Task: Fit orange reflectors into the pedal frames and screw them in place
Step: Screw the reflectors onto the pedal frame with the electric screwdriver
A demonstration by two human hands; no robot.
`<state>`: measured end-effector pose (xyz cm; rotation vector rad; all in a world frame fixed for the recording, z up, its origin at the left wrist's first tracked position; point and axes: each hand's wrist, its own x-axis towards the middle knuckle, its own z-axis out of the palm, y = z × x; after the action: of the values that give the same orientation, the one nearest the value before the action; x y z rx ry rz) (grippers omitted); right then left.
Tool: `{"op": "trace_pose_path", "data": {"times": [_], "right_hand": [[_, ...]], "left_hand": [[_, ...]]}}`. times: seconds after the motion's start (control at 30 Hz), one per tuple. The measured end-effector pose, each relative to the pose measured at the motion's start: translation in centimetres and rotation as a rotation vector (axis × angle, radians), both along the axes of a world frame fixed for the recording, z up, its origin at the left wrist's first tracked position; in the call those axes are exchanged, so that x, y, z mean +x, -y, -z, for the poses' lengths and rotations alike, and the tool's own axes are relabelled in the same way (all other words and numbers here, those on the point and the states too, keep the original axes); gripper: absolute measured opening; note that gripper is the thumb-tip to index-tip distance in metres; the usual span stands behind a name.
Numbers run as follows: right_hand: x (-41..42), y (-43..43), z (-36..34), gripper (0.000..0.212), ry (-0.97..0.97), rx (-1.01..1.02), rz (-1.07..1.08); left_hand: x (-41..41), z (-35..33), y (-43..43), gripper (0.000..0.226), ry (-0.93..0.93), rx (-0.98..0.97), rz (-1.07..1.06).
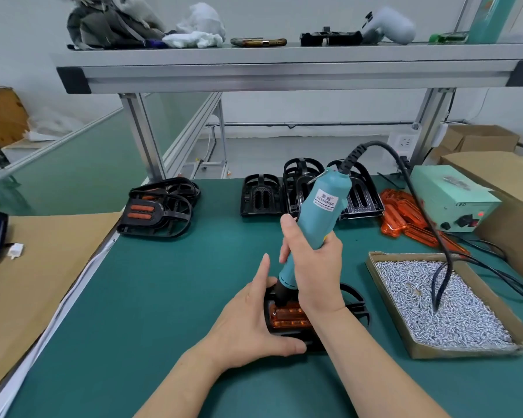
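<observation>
head | right hand (311,267) clenched round teal electric screwdriver (323,212), held upright so its bit bears on orange reflector (287,318) just below the grip | left hand (248,321) clasps pedal frame (314,342) beside the reflector, likely to stop it twisting | screwdriver label reads KEENWISE; power box (453,197) beyond reads LED

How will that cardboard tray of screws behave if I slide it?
Probably heavy for its size: the cardboard tray is heaped with metal screws. Its walls are low, so tilting likely spills them. The cable dips into it and may snag.
</observation>
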<state>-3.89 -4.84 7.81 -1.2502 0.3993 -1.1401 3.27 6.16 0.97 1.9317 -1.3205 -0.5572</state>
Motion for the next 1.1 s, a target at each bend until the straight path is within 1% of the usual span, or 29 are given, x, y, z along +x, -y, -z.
{"op": "trace_pose_path", "data": {"times": [0.1, 0.2, 0.23, 0.33, 0.47, 0.67, 0.77, 0.87, 0.97, 1.03, 1.1], "right_hand": [[-0.6, 0.1, -1.0, 0.040, 0.031, -0.034, -0.017], [-1.4, 1.8, -3.2, 0.028, 0.093, 0.012, 0.023], [-1.8, 2.7, -3.9, 0.026, 0.109, 0.052, 0.051], [-3.8, 6.0, -4.4, 0.029, 0.125, 0.194, 0.158], [-6.6, 9.8, -2.3, 0.028, 0.097, 0.408, 0.227], [-9.3, 13.6, 1.4, 0.035, -0.117, 0.536, 0.336], [-9.7, 14.2, 2.5, 0.035, -0.159, 0.599, 0.339], [-10.0, 14.7, 3.1, 0.030, -0.191, 0.630, 0.313], [-10.4, 15.0, 3.6, 0.035, -0.295, 0.610, 0.293], [-10.6, 15.2, 3.9, 0.043, -0.400, 0.555, 0.348], [-10.8, 15.2, 4.3, 0.045, -0.501, 0.477, 0.426]], "left_hand": [[0.1, 0.1, 0.1, 0.145, 0.011, 0.013, 0.000], [0.1, 0.4, 0.0, 0.144, 0.022, 0.012, -0.009], [0.1, 0.5, 0.0, 0.143, 0.023, 0.011, -0.009], [0.0, 0.6, 0.0, 0.142, 0.025, 0.007, -0.006], [0.0, 0.5, 0.0, 0.142, 0.029, 0.024, -0.015], [-0.1, 0.5, -0.1, 0.141, 0.039, 0.037, -0.030], [-0.1, 0.4, -0.2, 0.141, 0.047, 0.045, -0.030], [0.0, 0.3, -0.1, 0.140, 0.050, 0.057, -0.025], [0.0, 0.2, -0.1, 0.140, 0.053, 0.068, -0.014], [0.0, -0.1, 0.0, 0.139, 0.065, 0.078, 0.002], [-0.2, -0.4, 0.2, 0.139, 0.106, 0.102, 0.027]]}}
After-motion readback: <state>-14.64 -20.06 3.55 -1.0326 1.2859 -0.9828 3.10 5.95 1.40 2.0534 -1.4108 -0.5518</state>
